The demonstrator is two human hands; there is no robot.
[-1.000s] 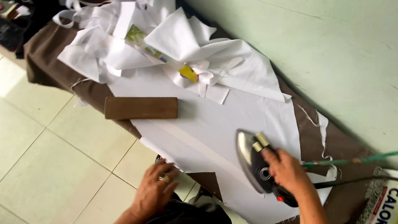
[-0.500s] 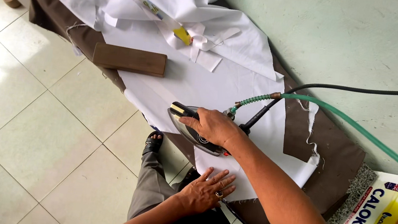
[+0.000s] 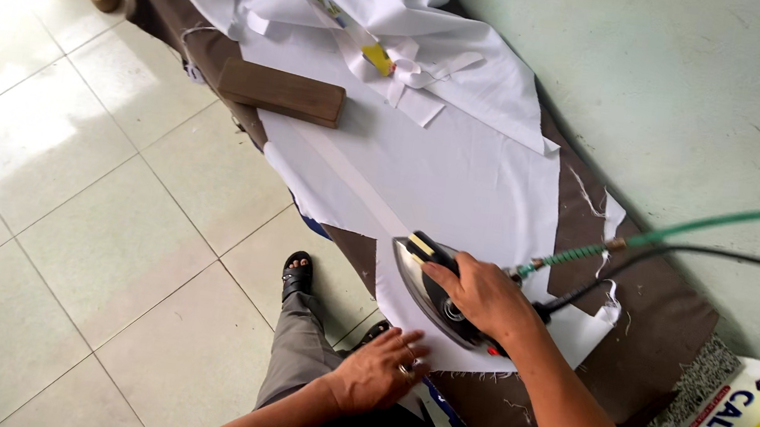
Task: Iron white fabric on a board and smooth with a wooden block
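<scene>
Pressing flat at the near edge, the left hand point(image 3: 377, 372) lay with its fingers point(image 3: 409, 350) spread and released on the hem of the white cloth point(image 3: 424, 166), pinning it where it hung over the tabletop point(image 3: 647, 324). Just beyond, the right hand point(image 3: 483, 297) had its fingers clenched around the handle of the steam iron point(image 3: 434, 288), whose soleplate sat on the cloth near the right end. The iron looked heavy and rigid, hot underneath, so the top handle seemed the only safe hold; the cloth looked light, limp and prone to sliding, best held flat by an edge. A green hose point(image 3: 687, 232) and a dark cord point(image 3: 703, 255) trailed off right. Farther left lay a wooden block point(image 3: 281, 92), and beyond it a heap of white fabric pieces point(image 3: 396, 3).
</scene>
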